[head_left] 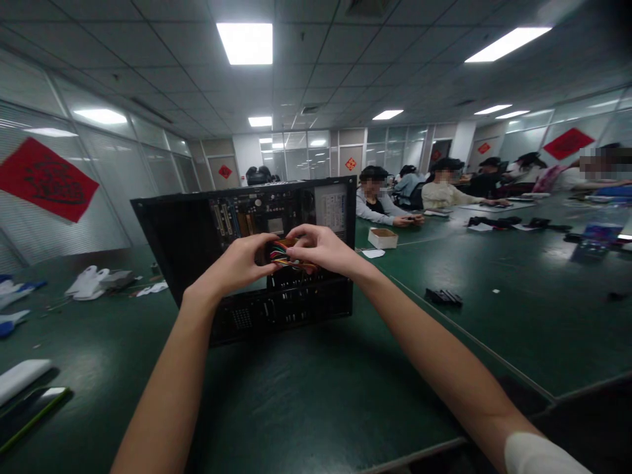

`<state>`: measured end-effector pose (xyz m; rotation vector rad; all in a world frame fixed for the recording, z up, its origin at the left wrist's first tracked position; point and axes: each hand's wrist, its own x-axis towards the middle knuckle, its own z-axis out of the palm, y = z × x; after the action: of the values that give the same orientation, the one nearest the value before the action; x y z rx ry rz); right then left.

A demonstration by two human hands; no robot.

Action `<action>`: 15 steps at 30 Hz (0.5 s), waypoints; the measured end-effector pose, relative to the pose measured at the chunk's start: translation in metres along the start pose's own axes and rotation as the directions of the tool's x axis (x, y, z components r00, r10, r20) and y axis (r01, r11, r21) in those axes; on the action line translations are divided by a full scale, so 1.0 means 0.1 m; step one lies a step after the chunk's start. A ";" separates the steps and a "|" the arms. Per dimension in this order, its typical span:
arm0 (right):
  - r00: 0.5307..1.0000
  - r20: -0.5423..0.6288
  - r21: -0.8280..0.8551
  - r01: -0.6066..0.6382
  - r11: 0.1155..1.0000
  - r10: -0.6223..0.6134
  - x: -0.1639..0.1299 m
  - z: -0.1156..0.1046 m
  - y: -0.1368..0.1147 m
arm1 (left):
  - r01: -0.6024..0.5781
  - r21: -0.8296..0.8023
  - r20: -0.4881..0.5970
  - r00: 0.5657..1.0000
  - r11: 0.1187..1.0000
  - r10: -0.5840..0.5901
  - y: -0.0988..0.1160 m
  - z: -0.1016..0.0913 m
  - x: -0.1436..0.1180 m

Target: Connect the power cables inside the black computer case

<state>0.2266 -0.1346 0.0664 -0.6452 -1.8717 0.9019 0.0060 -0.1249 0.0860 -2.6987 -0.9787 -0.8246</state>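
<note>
Left hand (241, 260): fingers curled, thumb and fingertips closed on the left side of the bundle of coloured wires (285, 254). Right hand (320, 249): fingers bent downward over the right side of the same bundle, pinching it from above. The two hands are nearly touching, with the wires between them. Both forearms extend from the lower edge of the view, and a white sleeve (540, 455) covers the right upper arm.

The wire bundle (red, yellow, orange and green strands) sits inside the open computer case (187, 237), at about mid-height and right of centre. The case is black, stands upright on the green table (316, 395) with its open side facing the camera, and tilts slightly. Inside it, a circuit board with connector slots (247, 220) occupies the upper area, and a silver power supply with a label (332, 207) occupies the upper right corner. Perforated drive bays lie below the hands.

On the table to the left: white gloves (89, 282), a white flat object and a phone (29, 408) near the edge. To the right of the case: a small cardboard box (382, 237) and a black component (443, 297). Other people sit at the far tables. Red diamond-shaped decorations (47, 179) hang on the glass walls.
</note>
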 end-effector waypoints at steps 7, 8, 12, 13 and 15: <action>0.974 0.064 -0.220 0.226 0.949 -0.217 0.00 0.06 0.01 | 0.068 -0.123 -0.047 0.996 0.990 -0.074 -0.05 -0.02 -0.02; 0.968 0.079 -0.284 0.249 0.926 -0.237 0.00 0.07 0.02 | 0.066 -0.125 -0.048 0.996 0.990 -0.072 -0.05 -0.01 -0.01; 0.932 0.174 -0.576 0.358 0.735 -0.318 0.01 0.10 0.19 | 0.005 -0.117 -0.065 0.998 0.993 -0.012 -0.02 0.05 0.02; 0.927 0.178 -0.638 0.363 0.679 -0.329 0.01 0.11 0.25 | -0.008 -0.116 -0.069 0.998 0.993 0.000 -0.02 0.08 0.03; 0.933 0.154 -0.741 0.327 0.586 -0.325 0.02 0.14 0.36 | -0.008 -0.121 -0.074 0.997 0.993 -0.001 -0.05 0.15 0.05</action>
<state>0.2152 -0.1160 0.0341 -0.7373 -2.2568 -0.1926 0.0127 -0.1136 0.0754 -2.7472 -0.9359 -1.0066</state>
